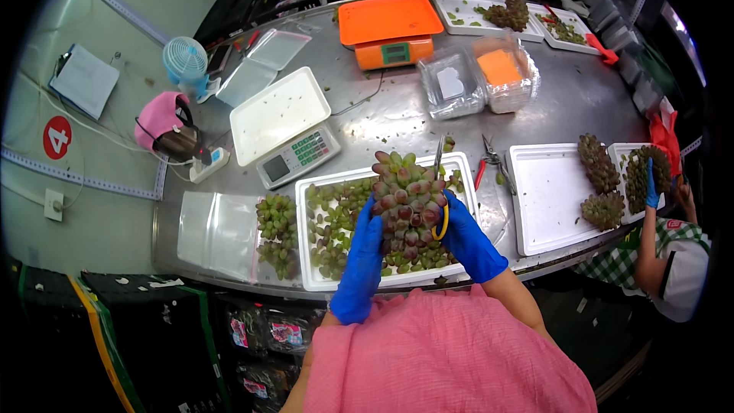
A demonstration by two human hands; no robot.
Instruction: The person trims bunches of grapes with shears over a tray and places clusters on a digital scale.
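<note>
A large bunch of green and purple-tinged grapes (406, 206) is held up over a white foam tray (301, 241). My left hand (361, 264), in a blue glove, cups it from the left side. In my blue-gloved right hand (471, 241) is a pair of scissors (443, 221) with a yellow handle, blades pointing away from me beside the bunch's right side. How far the blades are apart I cannot tell. Many loose green grapes (330, 229) lie in the tray beneath. Left of the tray, green grape bunches (277, 235) rest on the steel table (373, 120).
Beyond the tray stand a white scale (298, 155), an orange scale (393, 28) and clear plastic boxes (453, 83). Red-handled pruning shears (490, 160) lie right of it, near another foam tray (550, 201). Plastic bags (215, 235) lie left. A co-worker's gloved hand (652, 186) is at far right; another person stands opposite.
</note>
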